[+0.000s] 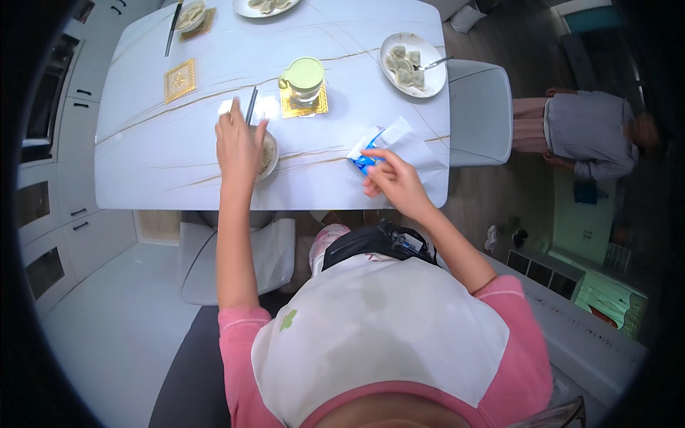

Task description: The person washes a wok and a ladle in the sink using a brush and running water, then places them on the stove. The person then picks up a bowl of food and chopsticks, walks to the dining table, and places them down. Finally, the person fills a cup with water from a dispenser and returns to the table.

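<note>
My left hand (238,144) is over the left side of a small bowl (273,160) near the table's front edge, its fingers apart. Dark chopsticks (251,104) rest on the bowl, and a small white piece (226,107) lies at my fingertips; whether I touch it I cannot tell. My right hand (389,179) is beside a blue and white soft packet (369,152), fingers partly curled; whether it touches the packet is unclear. White paper (415,152) lies to the packet's right. Behind the bowl, a glass cup with a green lid (305,75) stands on a gold coaster (290,108).
A plate of dumplings (388,69) with a fork is at the back right. Another plate (257,12), a second bowl (187,27) with chopsticks and a gold coaster (180,81) are farther off. Beyond a white chair (481,112), a person (583,128) stands on the right.
</note>
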### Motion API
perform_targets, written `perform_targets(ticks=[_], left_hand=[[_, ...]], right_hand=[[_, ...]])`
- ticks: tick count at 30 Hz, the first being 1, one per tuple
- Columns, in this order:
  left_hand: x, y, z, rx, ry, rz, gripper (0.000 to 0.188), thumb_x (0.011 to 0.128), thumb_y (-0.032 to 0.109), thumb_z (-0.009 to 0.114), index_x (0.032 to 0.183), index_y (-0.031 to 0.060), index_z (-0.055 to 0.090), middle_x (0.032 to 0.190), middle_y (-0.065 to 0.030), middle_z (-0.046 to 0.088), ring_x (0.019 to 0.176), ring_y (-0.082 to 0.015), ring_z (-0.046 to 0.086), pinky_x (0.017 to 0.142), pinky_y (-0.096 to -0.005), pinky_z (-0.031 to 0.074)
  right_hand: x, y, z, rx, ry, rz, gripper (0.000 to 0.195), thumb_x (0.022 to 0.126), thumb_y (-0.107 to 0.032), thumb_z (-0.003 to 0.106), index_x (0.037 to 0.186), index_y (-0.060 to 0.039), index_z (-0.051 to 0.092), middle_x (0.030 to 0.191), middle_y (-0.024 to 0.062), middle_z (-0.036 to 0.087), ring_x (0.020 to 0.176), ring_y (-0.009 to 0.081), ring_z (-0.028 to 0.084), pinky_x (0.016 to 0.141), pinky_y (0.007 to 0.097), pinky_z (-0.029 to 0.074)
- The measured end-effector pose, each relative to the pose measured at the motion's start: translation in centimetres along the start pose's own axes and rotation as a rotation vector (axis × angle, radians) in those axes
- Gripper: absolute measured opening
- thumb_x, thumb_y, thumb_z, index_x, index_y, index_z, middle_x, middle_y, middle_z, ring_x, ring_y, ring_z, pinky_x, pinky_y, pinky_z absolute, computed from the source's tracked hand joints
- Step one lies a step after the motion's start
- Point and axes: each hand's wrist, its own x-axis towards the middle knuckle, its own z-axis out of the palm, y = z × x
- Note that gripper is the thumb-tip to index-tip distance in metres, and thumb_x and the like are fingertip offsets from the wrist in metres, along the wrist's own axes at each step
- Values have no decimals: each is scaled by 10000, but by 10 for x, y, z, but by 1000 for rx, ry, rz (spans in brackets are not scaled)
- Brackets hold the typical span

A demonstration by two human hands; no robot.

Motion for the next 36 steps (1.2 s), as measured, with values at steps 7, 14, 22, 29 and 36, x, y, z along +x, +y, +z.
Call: perform_targets(ticks=[7,14,22,29,36], left_hand=[[80,63,61,14,-67,148,918,642,467,841,1356,72,421,1160,-237,573,971,-385,613,794,-446,514],[71,84,60,-22,-24,97,711,665,387,834,1190,64,480,1079,-192,608,959,-381,614,773,-454,505],[-16,270,-27,31,353,128,749,676,351,861,1247,23,504,1151,-177,605,1036,-349,605,888,-397,486],[-83,493,-21,-418,-178,211,852,555,290,922,1249,28,504,1061,-136,636,969,-273,645,846,-366,514],[-55,627,39,-605,-450,633,743,581,364,849,1163,31,527,993,-160,599,900,-373,613,760,-404,494]], right_hand=[[-103,26,-32,23,242,-41,287,991,-70,510,1264,17,519,849,84,653,766,112,641,722,237,515],[-157,45,-108,160,433,-128,237,975,-42,523,1203,15,558,834,77,675,764,72,630,704,210,500],[-184,46,-290,-28,140,-342,253,951,-73,579,1191,7,571,856,58,673,808,105,659,750,243,538],[-210,2,-421,-555,306,-660,728,759,-222,818,1369,-58,456,1257,137,561,1130,246,579,942,354,487],[-201,18,-489,-311,181,-546,1098,648,-231,890,1512,-84,228,1424,172,449,1299,310,464,1079,425,368]])
